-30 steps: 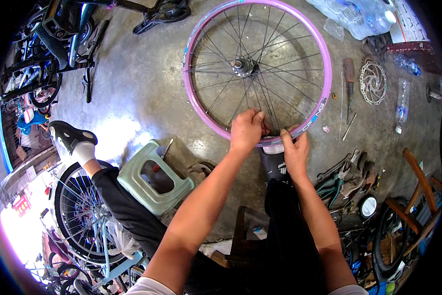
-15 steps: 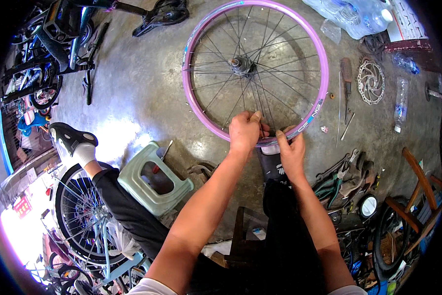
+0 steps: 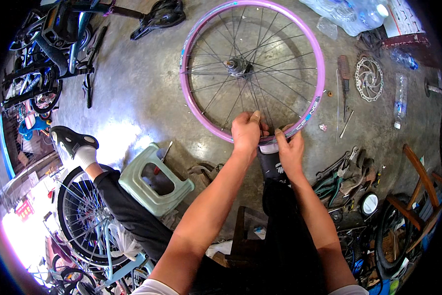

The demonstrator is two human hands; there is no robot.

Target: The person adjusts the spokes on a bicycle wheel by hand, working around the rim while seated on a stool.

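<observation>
A bicycle wheel [image 3: 238,67] with a purple rim, dark spokes and a dark hub is held in front of me, with no tyre on it. Its near edge is at my hands. My left hand [image 3: 246,132] is closed just inside the rim, thumb and curled fingers pinching a spoke. Just to its right, my right hand [image 3: 291,148] grips the rim [image 3: 321,78] between thumb and fingers. The fingertips partly hide the spoke ends there. Below the rim, my shoe [image 3: 271,166] shows between my forearms.
A pale green stool [image 3: 156,181] stands left of my arms. Right of the wheel lie a screwdriver [image 3: 344,73], a brake rotor [image 3: 368,78] and a plastic bottle [image 3: 400,101]. Pliers [image 3: 335,183] and wrenches lie nearer. Bicycles [image 3: 86,211] stand along the left.
The whole view has shifted slightly. Both hands keep the same hold at the wheel's near edge, with hardly any visible movement.
</observation>
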